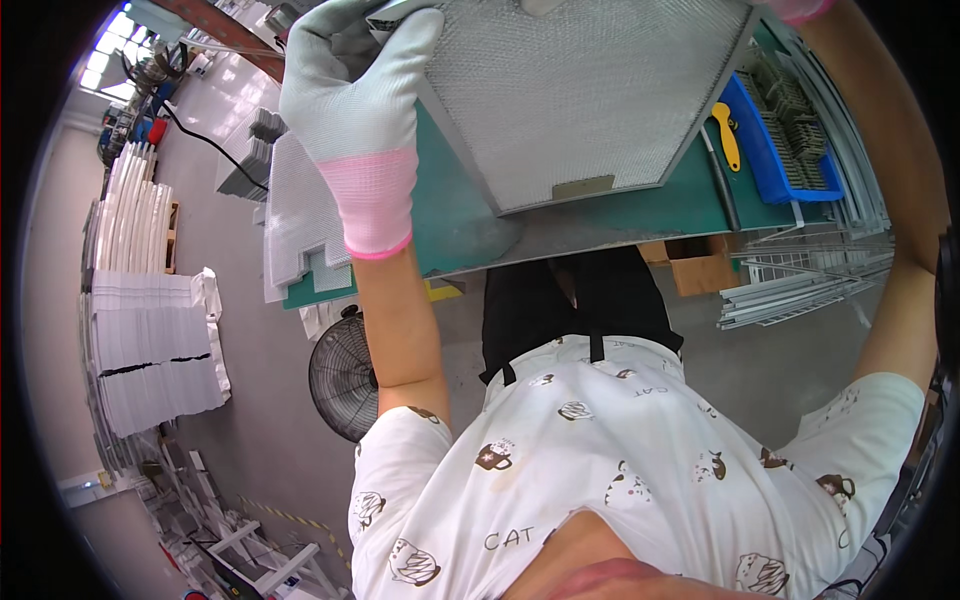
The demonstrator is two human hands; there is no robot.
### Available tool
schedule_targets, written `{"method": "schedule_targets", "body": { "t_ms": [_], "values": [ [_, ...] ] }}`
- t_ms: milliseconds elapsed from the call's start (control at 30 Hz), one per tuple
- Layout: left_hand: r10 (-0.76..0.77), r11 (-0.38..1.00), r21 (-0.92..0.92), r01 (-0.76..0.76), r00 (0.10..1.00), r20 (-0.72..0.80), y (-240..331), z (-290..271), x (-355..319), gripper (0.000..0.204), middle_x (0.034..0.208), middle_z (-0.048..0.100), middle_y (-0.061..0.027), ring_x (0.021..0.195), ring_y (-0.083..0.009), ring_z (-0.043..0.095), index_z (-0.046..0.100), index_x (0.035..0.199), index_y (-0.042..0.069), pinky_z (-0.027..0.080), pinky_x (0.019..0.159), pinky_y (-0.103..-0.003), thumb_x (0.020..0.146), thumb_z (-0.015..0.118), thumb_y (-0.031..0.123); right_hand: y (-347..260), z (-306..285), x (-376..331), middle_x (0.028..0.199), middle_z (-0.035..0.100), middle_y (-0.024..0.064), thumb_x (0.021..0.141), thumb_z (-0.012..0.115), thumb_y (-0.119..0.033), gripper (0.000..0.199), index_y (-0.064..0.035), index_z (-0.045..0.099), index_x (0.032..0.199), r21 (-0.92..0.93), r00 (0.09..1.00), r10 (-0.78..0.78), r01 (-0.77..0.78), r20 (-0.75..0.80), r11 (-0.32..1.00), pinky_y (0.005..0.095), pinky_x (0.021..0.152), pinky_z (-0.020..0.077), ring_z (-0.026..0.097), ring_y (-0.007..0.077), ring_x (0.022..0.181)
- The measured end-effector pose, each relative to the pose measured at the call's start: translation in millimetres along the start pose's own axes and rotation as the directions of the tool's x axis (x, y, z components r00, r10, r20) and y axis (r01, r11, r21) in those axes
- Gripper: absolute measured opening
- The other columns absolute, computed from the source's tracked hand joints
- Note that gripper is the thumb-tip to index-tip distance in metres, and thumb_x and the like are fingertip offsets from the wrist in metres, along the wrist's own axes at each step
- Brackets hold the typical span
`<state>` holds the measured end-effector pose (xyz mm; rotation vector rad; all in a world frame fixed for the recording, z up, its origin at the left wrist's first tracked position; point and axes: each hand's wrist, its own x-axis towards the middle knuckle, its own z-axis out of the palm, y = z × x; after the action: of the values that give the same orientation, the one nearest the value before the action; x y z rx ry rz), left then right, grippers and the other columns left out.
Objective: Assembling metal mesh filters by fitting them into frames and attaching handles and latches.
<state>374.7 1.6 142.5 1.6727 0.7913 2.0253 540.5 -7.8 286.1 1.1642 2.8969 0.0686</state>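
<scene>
A framed silver mesh panel [590,100] is tilted up over the green-topped table [450,190], its lower edge near the table's front. My left hand [355,90], in a white glove with a pink cuff, closes around the panel's upper left edge, beside a grey metal strip end [398,12]. Of my right hand [800,8], only the pink glove cuff shows at the top edge, by the panel's upper right corner; its fingers are hidden. A small tan patch [583,187] sits at the panel's lower border.
Right of the panel lie a yellow-handled tool [726,136], a black-handled tool [720,180] and a blue bin [775,150] of small metal parts. More mesh sheets [300,205] overlap the table's left end. A black fan [343,375] stands below; metal strips [790,295] rest on a lower rack.
</scene>
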Motion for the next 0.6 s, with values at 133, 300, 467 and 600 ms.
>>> {"method": "schedule_targets", "body": {
  "t_ms": [133, 300, 467, 600],
  "values": [
    [-0.067, 0.996, -0.063, 0.064, 0.997, -0.042, 0.6, 2.6, -1.5, 0.030, 0.096, 0.063, -0.0058, 0.088, -0.0100, 0.059, 0.058, 0.107, -0.002, 0.046, 0.081, -0.021, 0.081, 0.070, 0.001, -13.6, -7.1, -3.7, 0.074, 0.065, 0.0113, 0.078, 0.058, -0.015, 0.026, 0.0009, 0.066, 0.097, 0.023, 0.996, 0.077, -0.078, 0.042, 0.997, 0.0319, 0.064, 0.0469, 0.060, 0.0198, 0.068],
    [-0.185, 0.959, -0.210, 0.190, 0.982, 0.041, -6.3, -8.2, 2.3, 0.026, 0.097, 0.063, -0.0038, 0.088, -0.0095, 0.059, 0.058, 0.108, -0.003, 0.045, 0.083, -0.020, 0.084, 0.067, 0.003, -12.2, -11.1, 2.3, 0.077, 0.066, 0.0106, 0.081, 0.059, -0.017, 0.026, 0.0011, 0.065, 0.099, -0.108, 0.982, 0.151, -0.139, 0.112, 0.984, 0.0324, 0.065, 0.0476, 0.060, 0.0211, 0.069],
    [0.200, 0.962, 0.154, -0.223, 0.968, 0.150, -12.9, -15.2, 4.9, 0.023, 0.102, 0.060, -0.0050, 0.092, -0.0087, 0.056, 0.058, 0.108, -0.005, 0.043, 0.084, -0.020, 0.087, 0.063, 0.002, 41.1, 13.8, 4.5, 0.099, 0.065, 0.0142, 0.086, 0.060, -0.025, 0.037, -0.0025, 0.060, 0.115, -0.218, 0.962, -0.245, 0.215, -0.124, 0.952, 0.0310, 0.066, 0.0507, 0.064, 0.0213, 0.072],
    [-0.103, 0.967, -0.217, 0.132, 0.985, 0.140, -8.2, -11.7, -1.0, 0.017, 0.102, 0.057, -0.0044, 0.092, -0.0079, 0.053, 0.058, 0.105, -0.006, 0.041, 0.085, -0.021, 0.090, 0.059, 0.003, 58.2, 40.7, -25.6, 0.106, 0.064, 0.0130, 0.085, 0.062, -0.029, 0.045, -0.0065, 0.056, 0.123, 0.975, 0.947, 0.284, 0.096, -0.152, 0.201, 0.0304, 0.065, 0.0508, 0.063, 0.0203, 0.070]
  ]
}}
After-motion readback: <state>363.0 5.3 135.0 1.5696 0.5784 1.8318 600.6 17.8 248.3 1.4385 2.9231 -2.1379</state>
